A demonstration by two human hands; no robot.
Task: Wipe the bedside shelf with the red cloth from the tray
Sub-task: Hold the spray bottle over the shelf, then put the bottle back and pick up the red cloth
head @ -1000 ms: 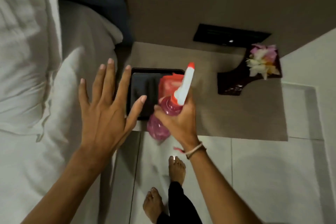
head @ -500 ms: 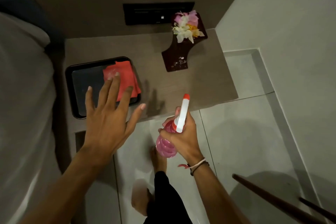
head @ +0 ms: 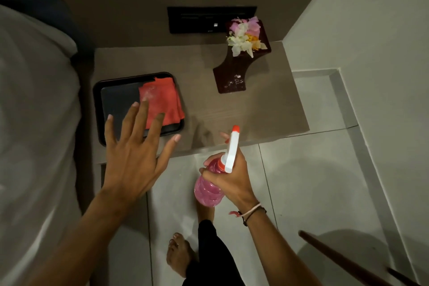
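Left hand [head: 132,160] splayed — partly hides red cloth [head: 162,100], tray [head: 97,109].

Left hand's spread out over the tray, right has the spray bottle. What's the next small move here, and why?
Probably lower the left hand and close its fingers on the red cloth. The cloth lies folded on the right side of the black tray, not yet gripped, and the hand is open with fingertips at its near edge. The right hand is busy holding the spray bottle, so the left should take it.

Folded red cloth [head: 162,100] in black tray [head: 97,109]
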